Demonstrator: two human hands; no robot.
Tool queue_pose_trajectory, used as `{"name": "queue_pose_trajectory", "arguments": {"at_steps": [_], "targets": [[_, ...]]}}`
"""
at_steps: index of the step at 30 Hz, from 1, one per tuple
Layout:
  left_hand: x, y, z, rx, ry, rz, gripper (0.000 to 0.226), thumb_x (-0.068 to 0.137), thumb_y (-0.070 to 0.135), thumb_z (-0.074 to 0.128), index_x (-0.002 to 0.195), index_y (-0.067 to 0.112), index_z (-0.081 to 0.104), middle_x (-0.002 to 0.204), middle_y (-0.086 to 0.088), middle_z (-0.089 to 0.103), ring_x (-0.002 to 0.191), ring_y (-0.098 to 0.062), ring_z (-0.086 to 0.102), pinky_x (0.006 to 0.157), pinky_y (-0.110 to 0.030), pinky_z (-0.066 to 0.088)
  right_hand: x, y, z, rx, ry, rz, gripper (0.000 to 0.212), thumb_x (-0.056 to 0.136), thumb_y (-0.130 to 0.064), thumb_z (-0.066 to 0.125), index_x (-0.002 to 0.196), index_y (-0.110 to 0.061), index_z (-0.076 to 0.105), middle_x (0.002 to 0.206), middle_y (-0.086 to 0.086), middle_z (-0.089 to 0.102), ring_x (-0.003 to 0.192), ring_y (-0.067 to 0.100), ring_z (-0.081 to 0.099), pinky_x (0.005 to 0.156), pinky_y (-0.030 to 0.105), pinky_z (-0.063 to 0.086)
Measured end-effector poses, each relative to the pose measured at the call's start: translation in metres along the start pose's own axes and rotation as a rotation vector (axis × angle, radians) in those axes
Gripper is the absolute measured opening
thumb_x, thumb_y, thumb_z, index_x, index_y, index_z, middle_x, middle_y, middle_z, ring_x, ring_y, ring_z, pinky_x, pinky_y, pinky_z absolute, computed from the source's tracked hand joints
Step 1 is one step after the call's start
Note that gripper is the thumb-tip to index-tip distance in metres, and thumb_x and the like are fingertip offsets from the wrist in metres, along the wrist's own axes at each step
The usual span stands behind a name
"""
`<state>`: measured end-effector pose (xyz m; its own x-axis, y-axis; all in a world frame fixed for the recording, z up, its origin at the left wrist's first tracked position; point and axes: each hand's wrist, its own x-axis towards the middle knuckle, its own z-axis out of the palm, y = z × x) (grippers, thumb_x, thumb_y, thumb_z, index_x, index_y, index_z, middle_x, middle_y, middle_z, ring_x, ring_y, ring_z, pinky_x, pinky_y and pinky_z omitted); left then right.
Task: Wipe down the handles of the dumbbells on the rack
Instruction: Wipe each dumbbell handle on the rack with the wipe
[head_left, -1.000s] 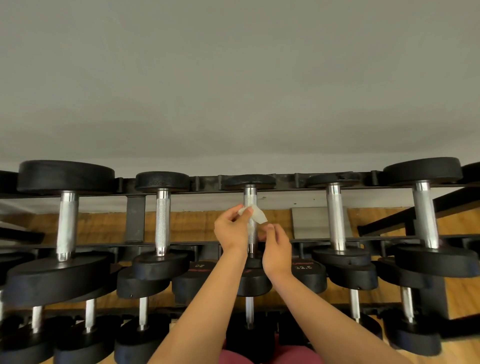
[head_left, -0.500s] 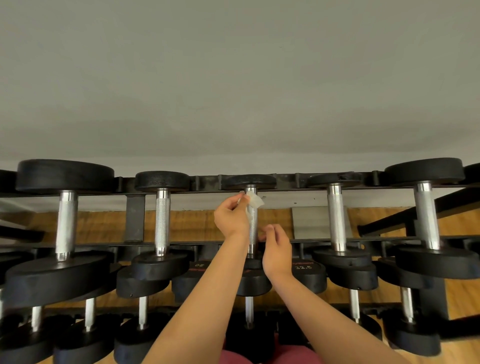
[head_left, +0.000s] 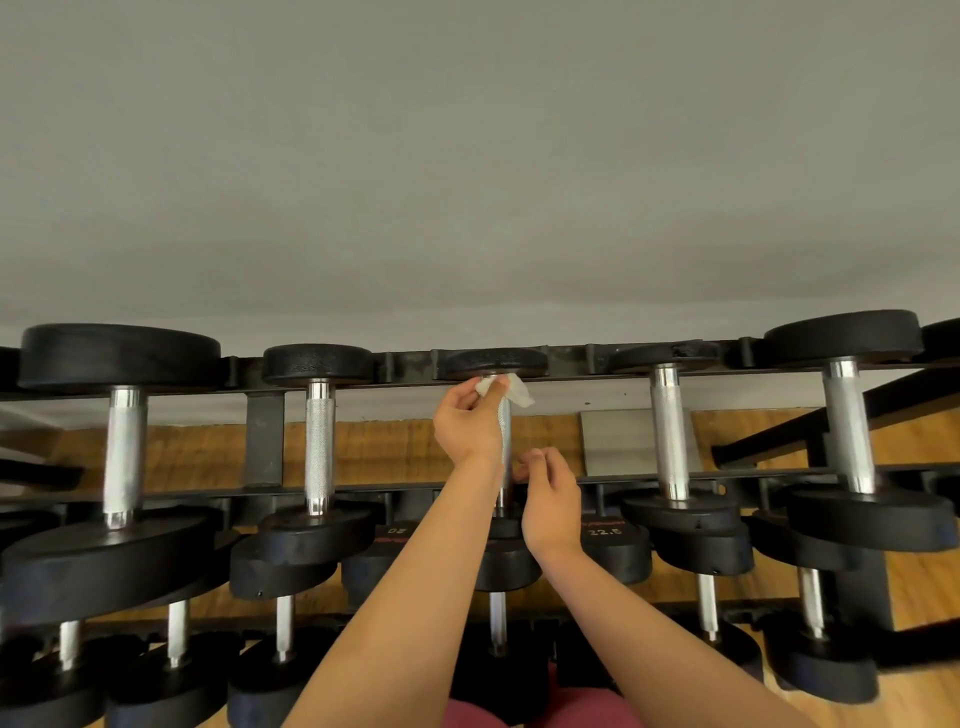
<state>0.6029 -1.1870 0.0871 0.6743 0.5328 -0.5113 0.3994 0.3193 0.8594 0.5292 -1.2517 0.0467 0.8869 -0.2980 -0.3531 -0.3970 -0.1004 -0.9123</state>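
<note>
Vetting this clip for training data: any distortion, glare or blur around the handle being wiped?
Head view: wide-angle distortion makes the rightmost black dumbbell's silver handle lean instead of standing straight. Head view: lighting is soft and even, with only a mild sheen on the central knurled steel handle. Head view: the left hand and the white crumpled wipe it pinches look slightly soft but readable.
</note>
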Motion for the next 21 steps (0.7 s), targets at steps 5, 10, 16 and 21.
{"name": "queue_pose_trajectory", "arguments": {"at_steps": [5, 10, 16, 21], "targets": [[0.006, 0.001, -0.007, 0.004, 0.024, 0.003, 0.007, 0.084, 0.013, 0.075, 0.084, 0.017, 0.07, 0.085, 0.003, 0.069, 0.081, -0.009, 0.064, 0.076, -0.023, 0.054, 0.001, 0.002, 0.001, -0.004, 0.008, -0.014, 0.027, 0.102, -0.022, 0.043, 0.084, -0.012, 0.06, 0.075, 0.006, 0.06, 0.07, 0.014, 0.055, 0.066, 0.022, 0.043], [0.008, 0.007, -0.011, 0.021, -0.067, -0.05, 0.012, 0.082, 0.011, 0.076, 0.091, 0.015, 0.069, 0.083, 0.008, 0.068, 0.077, -0.003, 0.062, 0.06, -0.011, 0.048, 0.002, 0.003, 0.001, -0.002, 0.012, -0.011, 0.026, 0.101, -0.022, 0.044, 0.084, -0.013, 0.061, 0.073, 0.0, 0.06, 0.067, 0.005, 0.054, 0.064, 0.016, 0.042], [0.013, 0.009, -0.019, 0.09, -0.119, -0.041, 0.009, 0.083, 0.011, 0.075, 0.089, 0.016, 0.07, 0.084, 0.009, 0.067, 0.081, -0.004, 0.061, 0.069, -0.016, 0.048, 0.001, 0.002, 0.001, -0.001, 0.012, -0.015, 0.025, 0.101, -0.022, 0.043, 0.086, -0.014, 0.061, 0.074, -0.001, 0.059, 0.068, 0.006, 0.054, 0.064, 0.013, 0.042], [0.016, 0.009, -0.026, 0.205, -0.18, 0.037, 0.017, 0.084, 0.011, 0.074, 0.1, 0.012, 0.072, 0.087, 0.009, 0.068, 0.079, 0.001, 0.06, 0.063, -0.011, 0.044, 0.0, 0.003, -0.001, -0.011, 0.012, -0.025, 0.025, 0.101, -0.022, 0.044, 0.085, -0.013, 0.061, 0.072, 0.0, 0.059, 0.064, 0.001, 0.053, 0.065, 0.014, 0.042]]}}
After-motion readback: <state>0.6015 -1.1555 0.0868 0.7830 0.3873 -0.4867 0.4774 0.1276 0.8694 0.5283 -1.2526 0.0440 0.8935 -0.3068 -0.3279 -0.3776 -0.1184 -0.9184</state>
